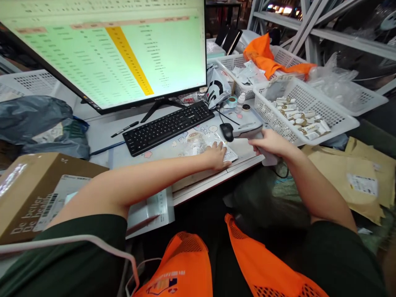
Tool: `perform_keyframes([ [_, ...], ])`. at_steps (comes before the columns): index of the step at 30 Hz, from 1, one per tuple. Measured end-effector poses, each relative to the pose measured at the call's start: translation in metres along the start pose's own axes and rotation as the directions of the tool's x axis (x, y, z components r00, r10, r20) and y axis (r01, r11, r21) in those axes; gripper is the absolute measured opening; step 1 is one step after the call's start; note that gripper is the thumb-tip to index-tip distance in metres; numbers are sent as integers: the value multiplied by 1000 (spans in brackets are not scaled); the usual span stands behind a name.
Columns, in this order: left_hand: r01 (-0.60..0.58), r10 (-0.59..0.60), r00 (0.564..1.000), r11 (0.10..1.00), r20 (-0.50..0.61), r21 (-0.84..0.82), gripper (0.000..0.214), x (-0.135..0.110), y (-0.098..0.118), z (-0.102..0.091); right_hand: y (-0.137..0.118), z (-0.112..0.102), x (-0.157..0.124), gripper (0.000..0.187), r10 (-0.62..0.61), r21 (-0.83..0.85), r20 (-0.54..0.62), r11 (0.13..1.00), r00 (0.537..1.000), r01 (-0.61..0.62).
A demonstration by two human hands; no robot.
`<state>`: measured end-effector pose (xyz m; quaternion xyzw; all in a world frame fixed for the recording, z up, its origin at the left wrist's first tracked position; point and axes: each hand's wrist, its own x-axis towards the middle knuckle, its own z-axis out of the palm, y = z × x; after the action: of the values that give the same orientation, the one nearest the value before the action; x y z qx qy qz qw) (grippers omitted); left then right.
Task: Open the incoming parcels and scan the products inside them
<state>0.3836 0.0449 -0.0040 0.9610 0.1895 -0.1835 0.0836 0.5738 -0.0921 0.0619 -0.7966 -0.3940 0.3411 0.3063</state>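
My left hand (218, 156) rests on the desk in front of the black keyboard (168, 126), fingers curled over a clear plastic packet (195, 144) and a paper slip (230, 155). My right hand (268, 144) grips a grey handheld barcode scanner (247, 130) by its handle near the desk's front edge, beside the black mouse (227, 131). A white basket (309, 105) with several small white tubes stands just right of the scanner.
A monitor (105, 49) showing a green spreadsheet stands behind the keyboard. More white baskets (247, 66) with packets and an orange cloth (266, 55) sit at the back right. A cardboard box (34, 185) is at left, brown envelopes (352, 177) at right, a grey bag (37, 119) at far left.
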Motion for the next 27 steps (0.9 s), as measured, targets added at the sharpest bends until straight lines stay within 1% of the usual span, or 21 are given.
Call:
perform_keyframes([
  [3,36,-41,997,996,-65,-82,84,5,-6,3,-30,6,35,16,-9,-139,58,990,998,17],
  [5,56,-64,995,994,-74,-97,86,9,-10,2,-46,11,54,16,7,-237,90,971,996,14],
  [7,54,-61,995,994,-75,-93,90,13,-12,2,-58,17,68,14,26,-291,96,957,995,3],
  [9,52,-58,996,994,-66,-93,97,18,-15,2,-67,21,78,14,36,-307,106,952,994,-2],
  [13,53,-58,997,993,-47,-108,111,26,-22,1,-75,27,88,16,67,-373,164,928,984,-1],
  [17,45,-50,998,993,-44,-112,114,30,-26,1,-80,33,96,20,70,-431,157,902,985,5],
  [22,66,-71,997,990,-33,-128,116,28,-24,2,-85,36,104,23,89,-479,157,878,984,-3],
  [27,84,-88,996,988,-31,-131,115,27,-24,2,-87,36,108,19,91,-473,160,881,983,-4],
])
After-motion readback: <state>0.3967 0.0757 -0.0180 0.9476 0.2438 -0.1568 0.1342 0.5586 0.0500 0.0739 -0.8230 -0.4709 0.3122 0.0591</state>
